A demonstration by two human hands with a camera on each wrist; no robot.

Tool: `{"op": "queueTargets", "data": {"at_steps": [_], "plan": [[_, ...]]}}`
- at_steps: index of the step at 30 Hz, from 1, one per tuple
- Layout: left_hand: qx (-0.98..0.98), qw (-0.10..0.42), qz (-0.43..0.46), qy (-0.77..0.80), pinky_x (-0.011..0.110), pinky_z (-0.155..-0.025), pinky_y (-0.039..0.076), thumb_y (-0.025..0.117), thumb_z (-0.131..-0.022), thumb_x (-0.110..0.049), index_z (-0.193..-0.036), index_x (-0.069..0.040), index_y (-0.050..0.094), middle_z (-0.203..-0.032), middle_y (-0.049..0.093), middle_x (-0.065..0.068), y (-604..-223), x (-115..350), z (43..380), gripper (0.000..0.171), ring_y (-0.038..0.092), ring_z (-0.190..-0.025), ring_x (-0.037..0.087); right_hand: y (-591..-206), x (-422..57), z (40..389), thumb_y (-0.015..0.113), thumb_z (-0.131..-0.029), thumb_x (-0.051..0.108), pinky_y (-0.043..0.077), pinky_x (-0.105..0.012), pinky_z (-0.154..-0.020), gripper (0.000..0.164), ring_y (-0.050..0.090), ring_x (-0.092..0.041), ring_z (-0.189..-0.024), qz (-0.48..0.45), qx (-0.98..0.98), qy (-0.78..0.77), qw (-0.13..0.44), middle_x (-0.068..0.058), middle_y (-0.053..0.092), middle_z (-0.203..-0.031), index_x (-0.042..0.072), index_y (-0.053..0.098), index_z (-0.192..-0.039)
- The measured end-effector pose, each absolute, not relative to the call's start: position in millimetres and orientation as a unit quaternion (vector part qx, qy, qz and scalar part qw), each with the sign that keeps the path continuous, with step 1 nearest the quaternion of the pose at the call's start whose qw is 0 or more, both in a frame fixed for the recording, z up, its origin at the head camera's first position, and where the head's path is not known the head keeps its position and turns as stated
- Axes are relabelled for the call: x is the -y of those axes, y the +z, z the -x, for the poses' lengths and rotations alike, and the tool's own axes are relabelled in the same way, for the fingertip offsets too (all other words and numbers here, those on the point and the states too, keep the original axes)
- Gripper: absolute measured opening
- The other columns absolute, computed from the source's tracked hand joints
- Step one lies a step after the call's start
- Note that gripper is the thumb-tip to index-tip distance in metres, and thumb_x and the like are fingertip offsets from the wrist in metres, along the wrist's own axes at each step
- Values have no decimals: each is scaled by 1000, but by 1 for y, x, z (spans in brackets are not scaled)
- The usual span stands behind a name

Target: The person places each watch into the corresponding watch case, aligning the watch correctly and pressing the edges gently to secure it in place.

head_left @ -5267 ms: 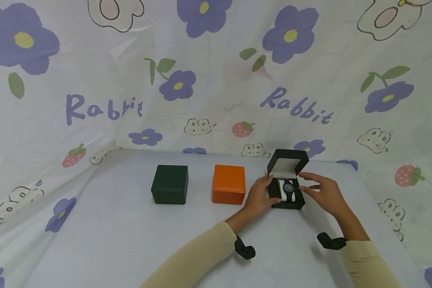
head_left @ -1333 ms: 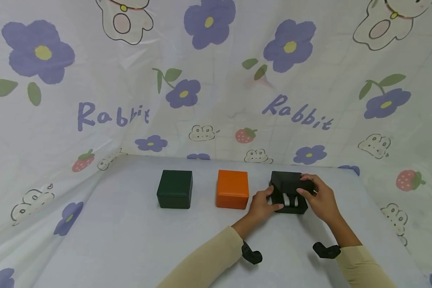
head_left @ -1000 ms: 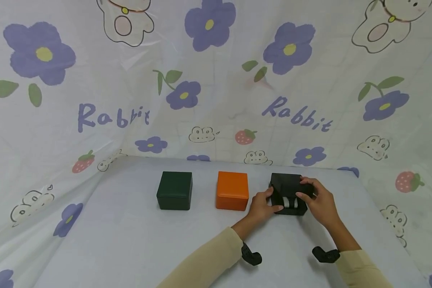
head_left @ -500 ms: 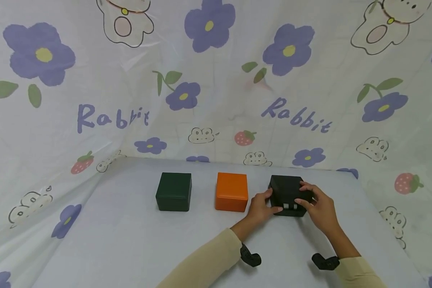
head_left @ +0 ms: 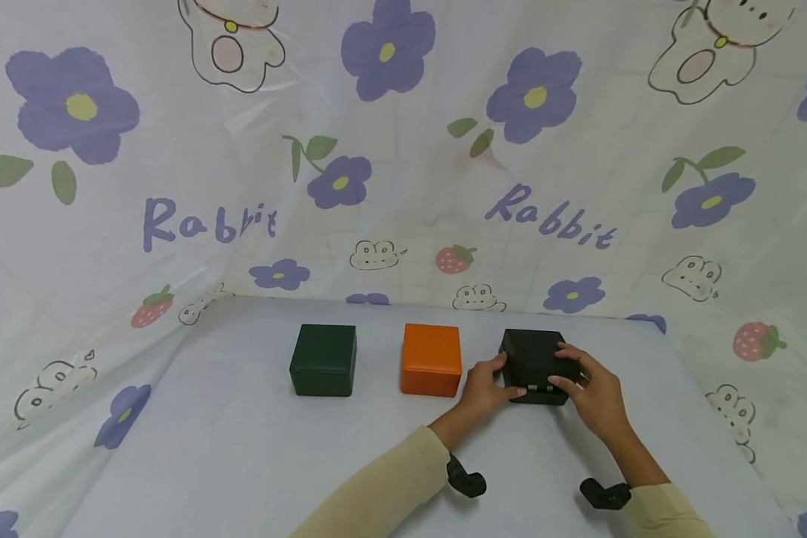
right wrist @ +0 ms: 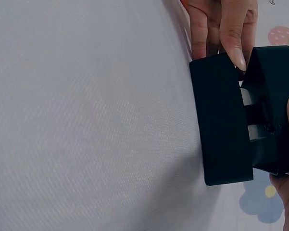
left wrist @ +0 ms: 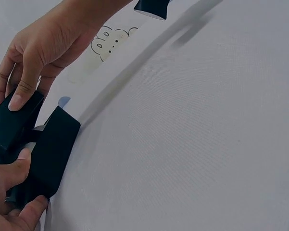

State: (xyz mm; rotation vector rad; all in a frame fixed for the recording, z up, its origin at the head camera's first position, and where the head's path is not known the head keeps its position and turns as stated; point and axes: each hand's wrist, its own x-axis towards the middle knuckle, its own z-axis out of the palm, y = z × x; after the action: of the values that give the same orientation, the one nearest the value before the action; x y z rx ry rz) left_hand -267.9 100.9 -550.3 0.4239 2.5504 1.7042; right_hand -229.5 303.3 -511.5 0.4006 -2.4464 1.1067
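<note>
A black watch box [head_left: 531, 353] stands on the white table at the right in the head view, its lid tilted down with a narrow gap at the front. Through the gap a white cushion [right wrist: 247, 96] and a dark watch strap [right wrist: 254, 115] show in the right wrist view; the watch face is hidden. My left hand [head_left: 481, 390] grips the box's base at its left side, thumb at the front edge. At the right side, my right hand [head_left: 597, 390] holds the lid [left wrist: 12, 120] between thumb and fingers.
To the left of the black box stand an orange box [head_left: 432, 359] and a dark green box [head_left: 323, 360], both with lids down. A patterned curtain [head_left: 403, 187] rises behind the table [head_left: 242, 463].
The black box's lid stood upright 5.3 seconds ago, showing the watch. My right hand has swung it down and forward, and the front gap has narrowed. My left hand keeps its grip.
</note>
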Motion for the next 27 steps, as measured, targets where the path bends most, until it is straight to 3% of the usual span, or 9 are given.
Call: {"op": "queueTargets", "data": {"at_steps": [6, 11, 15, 17, 20, 22, 27], "plan": [[-833, 23, -135, 537, 30, -114, 40, 89, -79, -15, -146, 0, 51, -148, 53, 9, -549, -99, 269, 79, 48, -139, 18, -513, -301, 227, 79, -84, -4, 40, -2, -93, 46, 52, -44, -131, -143, 889, 385, 204, -19, 56, -145, 1, 67, -127], [-835, 37, -132, 532, 30, -115, 39, 93, -73, -14, -148, 0, 49, -150, 51, 10, -547, -97, 268, 87, 47, -140, 18, -515, -302, 225, 80, -84, -1, 51, -20, -96, 45, 53, -42, -131, -142, 899, 360, 205, -15, 56, -145, 3, 69, -127], [-839, 41, -131, 527, 30, -115, 39, 93, -73, -15, -148, 0, 49, -150, 51, 10, -544, -96, 267, 88, 47, -140, 18, -516, -302, 226, 81, -82, -3, 47, -11, -95, 45, 54, -43, -129, -151, 897, 360, 209, -17, 56, -144, 3, 69, -126], [-841, 43, -132, 524, 30, -115, 39, 93, -74, -16, -148, 0, 49, -150, 51, 10, -542, -96, 266, 87, 47, -139, 19, -516, -302, 225, 82, -81, -4, 48, -13, -95, 45, 55, -44, -128, -153, 896, 359, 212, -18, 57, -144, 2, 70, -124], [-842, 48, -137, 520, 31, -114, 41, 93, -74, -18, -148, 0, 49, -149, 52, 10, -539, -94, 265, 88, 48, -139, 19, -516, -301, 225, 82, -80, -5, 55, -36, -94, 45, 54, -45, -129, -155, 894, 362, 214, -19, 56, -144, 1, 70, -123], [-839, 55, -138, 523, 32, -114, 41, 93, -74, -20, -149, -2, 47, -150, 51, 8, -536, -93, 264, 90, 47, -139, 19, -516, -300, 225, 81, -81, -5, 52, -52, -93, 45, 52, -46, -130, -156, 895, 360, 211, -20, 55, -145, 1, 69, -124], [-833, 77, -145, 528, 36, -116, 39, 87, -82, -35, -154, -13, 44, -155, 46, 2, -521, -84, 259, 87, 43, -143, 18, -512, -298, 225, 78, -89, 6, 43, -65, -102, 39, 47, -49, -135, -151, 906, 340, 202, -22, 53, -146, 1, 66, -126]]}}
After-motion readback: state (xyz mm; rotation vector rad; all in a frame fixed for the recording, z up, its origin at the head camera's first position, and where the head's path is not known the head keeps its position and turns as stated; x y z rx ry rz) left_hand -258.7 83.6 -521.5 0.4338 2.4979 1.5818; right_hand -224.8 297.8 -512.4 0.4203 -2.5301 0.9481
